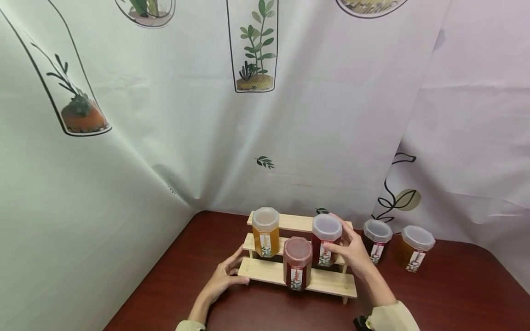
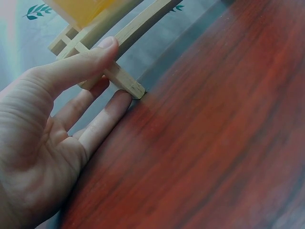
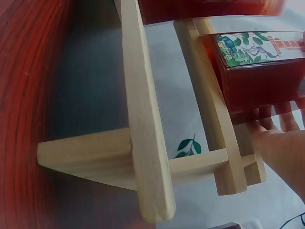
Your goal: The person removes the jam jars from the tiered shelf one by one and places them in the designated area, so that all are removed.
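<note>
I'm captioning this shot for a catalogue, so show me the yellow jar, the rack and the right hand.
Yellow jar [image 1: 265, 242]: head view, on its front label.
Rack [image 1: 265, 270]: head view, on its lowest shelf.
Right hand [image 1: 352, 249]: head view, on its back.

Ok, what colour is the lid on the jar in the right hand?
Cloudy white; the lid shows best in the head view.

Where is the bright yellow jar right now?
In the head view, the bright yellow jar stands on the middle tier of the wooden rack, near its left end, beyond the left hand, left of the red jars.
</note>
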The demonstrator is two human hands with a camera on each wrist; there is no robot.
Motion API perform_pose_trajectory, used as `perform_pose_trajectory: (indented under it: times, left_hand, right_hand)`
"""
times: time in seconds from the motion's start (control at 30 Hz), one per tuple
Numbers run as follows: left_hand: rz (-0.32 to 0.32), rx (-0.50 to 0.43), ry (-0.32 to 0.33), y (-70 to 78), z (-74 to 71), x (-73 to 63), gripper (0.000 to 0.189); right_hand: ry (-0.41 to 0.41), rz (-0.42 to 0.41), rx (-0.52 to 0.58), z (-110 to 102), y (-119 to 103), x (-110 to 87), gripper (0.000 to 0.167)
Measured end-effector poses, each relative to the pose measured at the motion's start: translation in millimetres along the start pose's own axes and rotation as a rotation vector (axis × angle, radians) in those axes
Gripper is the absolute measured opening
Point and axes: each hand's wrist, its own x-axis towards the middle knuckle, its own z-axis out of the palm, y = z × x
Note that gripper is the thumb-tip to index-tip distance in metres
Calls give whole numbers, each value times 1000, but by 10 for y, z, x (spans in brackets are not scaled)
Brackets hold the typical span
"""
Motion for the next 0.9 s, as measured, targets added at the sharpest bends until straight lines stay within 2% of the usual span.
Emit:
perform_pose_trajectory:
  times: [0.43,0.7,0.9]
  left_hand:
    - [1,6,8,5,1,8,100]
    - [6,8,3,14,-11,4,99]
    - [6,2,-4,14,-11,5,99]
  right_hand:
    - [-2,-54,46,-253,-1,-143,78]
    - [43,-60,18,-457,-36,-282,76]
    - [94,-71,43,-612,-30,-383,74]
